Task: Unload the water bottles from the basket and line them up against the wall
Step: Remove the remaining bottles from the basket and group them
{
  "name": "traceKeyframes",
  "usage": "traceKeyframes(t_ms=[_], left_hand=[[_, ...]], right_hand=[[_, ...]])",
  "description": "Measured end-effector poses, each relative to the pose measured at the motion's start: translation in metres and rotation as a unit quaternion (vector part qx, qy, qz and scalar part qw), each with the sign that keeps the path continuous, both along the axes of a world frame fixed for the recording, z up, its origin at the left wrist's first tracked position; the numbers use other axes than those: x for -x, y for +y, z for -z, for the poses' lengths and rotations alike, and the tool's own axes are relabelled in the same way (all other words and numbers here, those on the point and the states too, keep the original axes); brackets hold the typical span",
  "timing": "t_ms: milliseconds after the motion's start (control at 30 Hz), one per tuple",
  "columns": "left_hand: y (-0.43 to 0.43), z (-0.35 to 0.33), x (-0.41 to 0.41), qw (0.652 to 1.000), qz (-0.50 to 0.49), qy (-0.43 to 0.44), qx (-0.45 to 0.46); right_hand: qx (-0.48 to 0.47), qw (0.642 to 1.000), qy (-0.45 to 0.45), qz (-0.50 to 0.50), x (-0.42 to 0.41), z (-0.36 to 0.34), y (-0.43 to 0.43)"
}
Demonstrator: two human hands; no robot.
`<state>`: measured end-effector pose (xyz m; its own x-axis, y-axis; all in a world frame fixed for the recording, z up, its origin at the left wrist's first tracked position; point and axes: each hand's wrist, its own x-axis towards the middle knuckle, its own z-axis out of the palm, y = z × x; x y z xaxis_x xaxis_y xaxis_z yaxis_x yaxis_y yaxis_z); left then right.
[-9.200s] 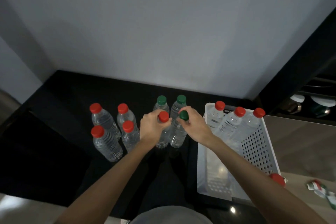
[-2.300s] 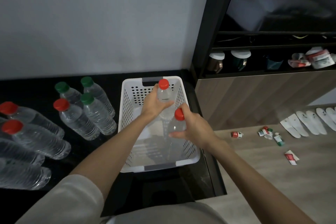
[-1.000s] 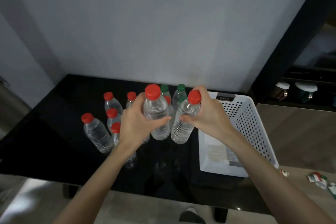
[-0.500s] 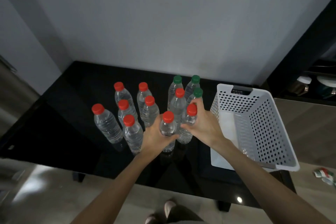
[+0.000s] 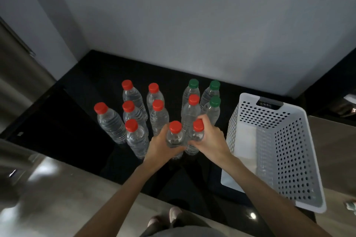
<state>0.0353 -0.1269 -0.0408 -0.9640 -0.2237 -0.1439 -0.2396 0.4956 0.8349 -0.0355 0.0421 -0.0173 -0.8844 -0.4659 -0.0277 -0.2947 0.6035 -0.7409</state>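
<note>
You're on the put-down step: your left hand [image 5: 163, 147] has its fingers wrapped round a red-capped bottle [image 5: 175, 136], your right hand [image 5: 209, 140] likewise round a second red-capped bottle [image 5: 196, 136], both upright at the near edge of the cluster on the black counter [image 5: 86, 113]. I can't tell whether their bases touch the counter yet. The basket [image 5: 285, 159] looks empty, so these are likely the last two. Next: set them down square, release straight up. Watch the neighbours: a red-capped bottle [image 5: 134, 136] just beside your left hand, and a taller red-capped one [image 5: 190, 109] and a green-capped bottle [image 5: 212, 110] right behind your fingers. The bottles stand in short columns rather than one line against the wall [image 5: 192, 25].
</note>
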Motion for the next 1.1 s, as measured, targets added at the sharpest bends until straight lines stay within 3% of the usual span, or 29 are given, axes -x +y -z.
traceKeyframes(t_ms=[233,567,867,1100], left_hand=[[0.009,-0.01,-0.008,1.0,0.0,0.003,0.01],[-0.018,-0.093,-0.03,0.981,-0.022,0.165,0.102],[-0.11,-0.158,-0.045,0.96,-0.085,0.235,0.129],[-0.206,-0.159,-0.016,0.973,-0.004,0.201,0.111]], right_hand=[[0.018,0.999,-0.03,-0.035,0.005,0.001,0.01],[0.018,0.993,0.113,-0.025,0.001,-0.057,0.012],[0.057,0.982,0.166,-0.066,-0.016,-0.122,-0.067],[0.03,0.99,0.126,-0.058,-0.027,-0.126,-0.149]])
